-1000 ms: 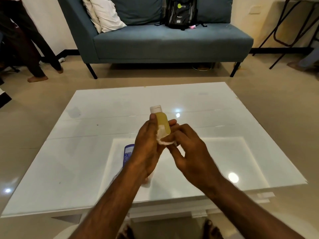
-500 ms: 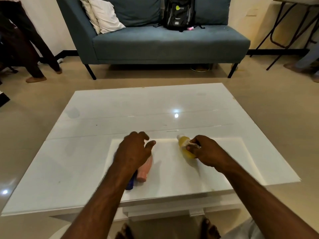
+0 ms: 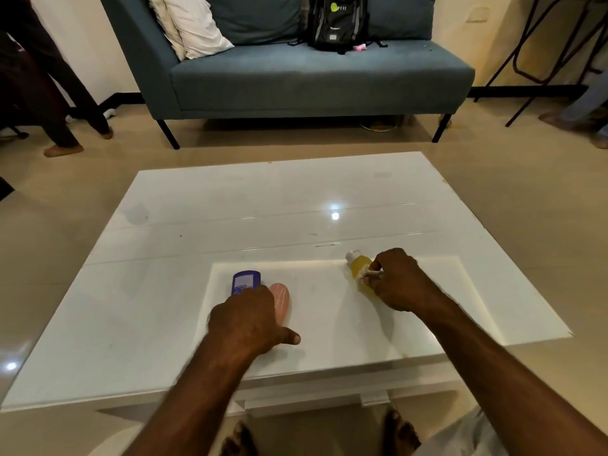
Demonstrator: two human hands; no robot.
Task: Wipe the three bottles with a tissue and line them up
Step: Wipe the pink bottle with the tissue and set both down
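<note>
A yellow bottle point(image 3: 358, 270) with a white cap lies tilted on the white table point(image 3: 184, 291), cap pointing away from me. My right hand point(image 3: 399, 281) grips its lower part, and a crumpled white tissue point(image 3: 371, 274) is pinched between my fingers against it. To the left, a blue bottle point(image 3: 245, 282) and a pink bottle point(image 3: 281, 299) lie side by side. My left hand point(image 3: 250, 319) rests over their near ends with its thumb spread to the right; those ends are hidden.
A blue sofa point(image 3: 312, 74) with pillows and a black backpack point(image 3: 339, 23) stands beyond the table. Someone's legs point(image 3: 56, 93) are at the far left, and a folding frame point(image 3: 543, 60) at the far right. My feet show under the table's near edge.
The yellow bottle was held up in both hands, then my right hand brought it down onto the table. My left hand let go and dropped onto the blue and pink bottles, sliding nearer.
</note>
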